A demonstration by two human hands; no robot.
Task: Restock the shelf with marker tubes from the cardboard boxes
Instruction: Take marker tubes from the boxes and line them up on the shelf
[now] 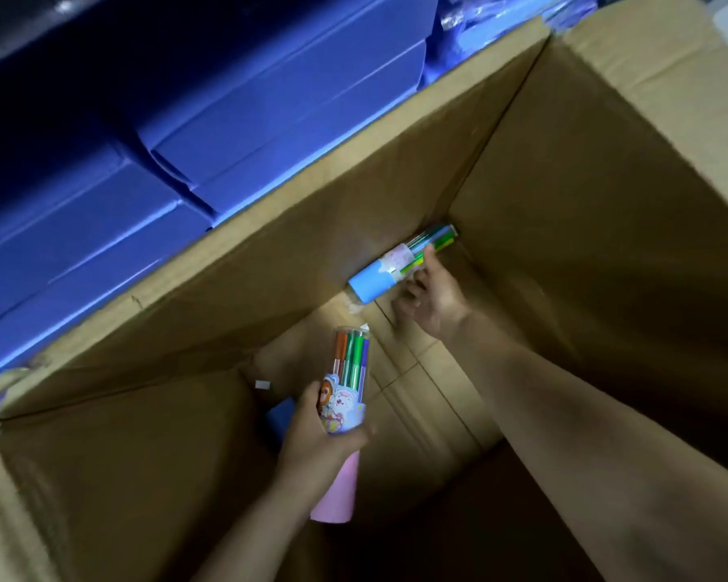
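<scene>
The deep cardboard box [585, 212] filled the view, with stacked blue cartons [186, 161] beyond its wall at ten o'clock. On its floor a blue-capped marker tube [396, 266] lay against the far wall, long axis running from eight toward two o'clock, just off the loosely spread fingers of the right hand [431, 298] at eleven o'clock, touching or nearly. The left hand [316, 438], farther off at six o'clock, gripped a pink-capped marker tube [347, 392].

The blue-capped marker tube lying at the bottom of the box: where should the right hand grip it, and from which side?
Grip the blue-capped marker tube around its middle, coming from above. It lies flat against the wall of the cardboard box, so only its top and near side are free. The right hand already reaches toward it.
</scene>
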